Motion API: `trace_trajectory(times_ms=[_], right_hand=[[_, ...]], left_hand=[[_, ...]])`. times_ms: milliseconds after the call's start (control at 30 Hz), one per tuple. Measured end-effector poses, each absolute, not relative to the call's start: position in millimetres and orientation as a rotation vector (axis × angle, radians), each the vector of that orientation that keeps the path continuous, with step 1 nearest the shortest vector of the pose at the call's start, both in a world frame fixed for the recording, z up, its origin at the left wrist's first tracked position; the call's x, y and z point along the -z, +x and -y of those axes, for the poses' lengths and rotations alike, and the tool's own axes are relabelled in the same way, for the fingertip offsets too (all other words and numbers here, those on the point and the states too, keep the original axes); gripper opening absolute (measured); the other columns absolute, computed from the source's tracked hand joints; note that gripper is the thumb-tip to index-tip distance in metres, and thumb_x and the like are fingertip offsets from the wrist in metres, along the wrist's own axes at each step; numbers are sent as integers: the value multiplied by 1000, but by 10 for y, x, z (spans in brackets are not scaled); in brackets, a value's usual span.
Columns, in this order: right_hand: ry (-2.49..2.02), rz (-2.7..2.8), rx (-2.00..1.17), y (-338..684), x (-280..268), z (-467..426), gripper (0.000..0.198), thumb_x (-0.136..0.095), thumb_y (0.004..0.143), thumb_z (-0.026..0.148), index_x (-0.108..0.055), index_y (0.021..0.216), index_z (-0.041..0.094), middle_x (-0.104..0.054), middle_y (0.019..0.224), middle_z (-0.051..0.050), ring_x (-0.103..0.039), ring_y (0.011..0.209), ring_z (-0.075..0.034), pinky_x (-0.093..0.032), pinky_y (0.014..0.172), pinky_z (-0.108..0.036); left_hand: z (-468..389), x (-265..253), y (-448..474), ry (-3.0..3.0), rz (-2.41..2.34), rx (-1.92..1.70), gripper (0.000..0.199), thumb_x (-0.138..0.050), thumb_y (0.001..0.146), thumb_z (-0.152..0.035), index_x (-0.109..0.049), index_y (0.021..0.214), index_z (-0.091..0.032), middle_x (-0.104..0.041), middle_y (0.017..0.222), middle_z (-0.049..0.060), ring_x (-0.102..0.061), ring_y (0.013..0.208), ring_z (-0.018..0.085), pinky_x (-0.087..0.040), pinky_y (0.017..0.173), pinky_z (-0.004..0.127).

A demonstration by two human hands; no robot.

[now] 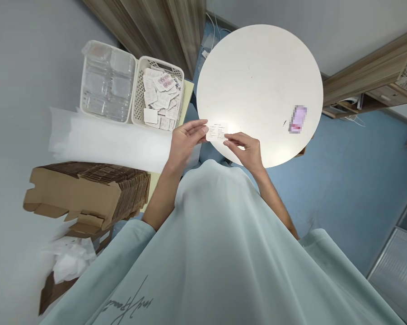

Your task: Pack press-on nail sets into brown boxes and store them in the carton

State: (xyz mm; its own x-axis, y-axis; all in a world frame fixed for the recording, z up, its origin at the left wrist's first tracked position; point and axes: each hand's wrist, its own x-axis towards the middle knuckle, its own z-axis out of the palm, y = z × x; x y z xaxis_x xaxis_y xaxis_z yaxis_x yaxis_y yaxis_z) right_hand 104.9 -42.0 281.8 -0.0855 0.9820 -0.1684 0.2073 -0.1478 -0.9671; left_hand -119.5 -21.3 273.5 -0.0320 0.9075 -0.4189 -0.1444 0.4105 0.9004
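A small white card (217,131) with columns of printed text is stretched between my two hands, over the near edge of the round white table (257,67). My left hand (186,139) pinches its left edge between thumb and fingers. At the card's right edge, my right hand (245,148) grips it with thumb and fingertips. The print is too small to read. Left of my hands stands a white basket (138,92) full of similar loose cards (162,97), a few showing pinkish pictures.
Beside the card basket, another white basket (82,90) holds clear plastic boxes (96,83). White sheeting (115,142) and a stack of folded brown cartons (77,189) lie nearer me. A blurred-out purple object (297,119) rests on the table's right side. Wooden furniture (366,67) stands beyond.
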Motion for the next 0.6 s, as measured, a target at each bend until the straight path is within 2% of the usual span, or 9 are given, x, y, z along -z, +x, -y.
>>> trace_trajectory(times_ms=[100, 233, 400, 600], right_hand=[[-1417, 1306, -1309, 1042, -2783, 443, 46, -86, 93, 77, -91, 109, 33, -85, 113, -4, -83, 108, -25, -72, 108, -47], [-1404, 1210, -1336, 1043, -2707, 451, 51, -87, 91, 79, -88, 111, 32, -86, 116, -4, -84, 107, -25, -71, 110, -48], [-1400, 1110, -1452, 1041, -2651, 405, 65, -88, 82, 88, -84, 109, 29, -86, 111, -5, -84, 98, -24, -73, 99, -46], [-1346, 1136, -1555, 1035, -2605, 366, 67, -86, 83, 89, -81, 111, 28, -84, 105, -5, -83, 96, -23, -73, 95, -43]], left_hand=[[203, -2764, -1183, 789, -1316, -1014, 62, -104, 78, -60, -82, 123, -24, -85, 115, 11, -82, 114, 30, -73, 95, 42], [196, -2801, -1183, 805, -1280, -1015, 66, -105, 76, -61, -81, 126, -25, -84, 114, 10, -82, 110, 28, -73, 94, 43], [166, -2833, -1172, 763, -1172, -939, 68, -105, 78, -61, -79, 131, -27, -84, 114, 10, -83, 118, 30, -71, 103, 45], [163, -2852, -1075, 693, -961, -819, 63, -97, 85, -72, -83, 123, -24, -86, 126, 15, -79, 133, 36, -68, 112, 51]])
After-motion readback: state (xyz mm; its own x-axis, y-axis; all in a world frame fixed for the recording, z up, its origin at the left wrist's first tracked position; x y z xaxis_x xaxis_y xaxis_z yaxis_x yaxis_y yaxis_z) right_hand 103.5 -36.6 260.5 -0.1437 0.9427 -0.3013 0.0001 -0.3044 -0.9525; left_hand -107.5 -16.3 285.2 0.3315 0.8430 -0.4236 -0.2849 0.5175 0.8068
